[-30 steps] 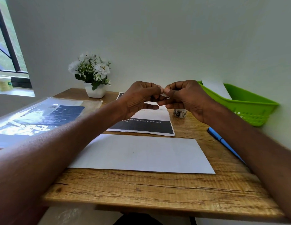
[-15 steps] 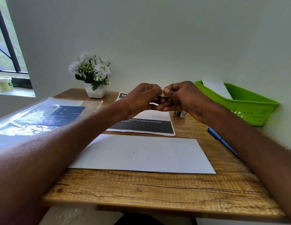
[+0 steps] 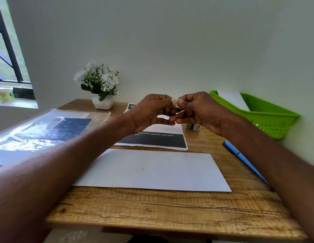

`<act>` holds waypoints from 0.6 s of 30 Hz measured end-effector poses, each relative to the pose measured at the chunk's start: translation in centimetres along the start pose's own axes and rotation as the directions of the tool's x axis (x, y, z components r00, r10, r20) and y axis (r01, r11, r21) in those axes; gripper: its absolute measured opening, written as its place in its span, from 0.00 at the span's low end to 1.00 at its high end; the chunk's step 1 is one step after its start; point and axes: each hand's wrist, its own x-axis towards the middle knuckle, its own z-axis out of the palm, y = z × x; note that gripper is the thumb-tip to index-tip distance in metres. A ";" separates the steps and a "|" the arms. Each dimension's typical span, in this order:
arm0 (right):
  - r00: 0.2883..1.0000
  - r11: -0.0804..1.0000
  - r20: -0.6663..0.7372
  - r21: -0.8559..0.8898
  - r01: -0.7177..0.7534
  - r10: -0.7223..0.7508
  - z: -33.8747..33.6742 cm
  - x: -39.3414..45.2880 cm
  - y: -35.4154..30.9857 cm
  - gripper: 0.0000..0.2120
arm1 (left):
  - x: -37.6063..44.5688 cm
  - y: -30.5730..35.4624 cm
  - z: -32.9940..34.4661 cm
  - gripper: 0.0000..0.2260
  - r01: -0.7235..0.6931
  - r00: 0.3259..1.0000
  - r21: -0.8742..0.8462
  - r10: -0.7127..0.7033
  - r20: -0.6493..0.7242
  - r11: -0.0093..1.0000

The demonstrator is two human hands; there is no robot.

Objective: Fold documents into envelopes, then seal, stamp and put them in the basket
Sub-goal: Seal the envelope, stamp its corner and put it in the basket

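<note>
You are holding both hands up above the wooden table (image 3: 170, 209), close together. Your left hand (image 3: 149, 113) and your right hand (image 3: 196, 109) are both pinching a tiny white stamp (image 3: 174, 102) between thumb and fingertips. The stamp is sitting in the air between your two hands, with its bumpy edge showing. The other fingers are curling in and touching below it.

A white envelope (image 3: 152, 171) is lying flat on the table right in front of you, under your hands. Behind it, a printed paper (image 3: 158, 139) with a dark band is lying flat too. A small roll (image 3: 193, 126) is sitting just past your right hand, half hidden.

A green basket (image 3: 268, 120) is resting at the far right, next to the wall. One white envelope in the basket (image 3: 231, 99) is leaning against its back side.

A blue pen (image 3: 243, 159) is lying near your right arm. A clear plastic sleeve (image 3: 38, 130) with dark papers inside is lying on the left. A white pot of flowers (image 3: 100, 88) is standing at the back. A small tub (image 3: 4, 93) is sitting on the window sill.
</note>
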 end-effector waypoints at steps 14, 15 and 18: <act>0.999 0.999 -0.012 -0.034 -0.043 0.043 0.8 0.2 0.6 0.13 | -0.1 -0.6 0.5 0.14 0.001 1.000 0.183 -0.004 0.014 0.983; 0.999 0.999 -0.014 -0.018 -0.047 0.046 0.7 0.2 0.5 0.12 | -0.1 -0.6 0.5 0.11 0.001 1.000 0.147 0.000 -0.007 0.989; 0.999 0.998 -0.004 0.028 -0.052 0.052 0.5 0.1 0.3 0.12 | -0.1 -0.5 0.3 0.09 -0.026 0.998 0.092 0.031 -0.058 0.995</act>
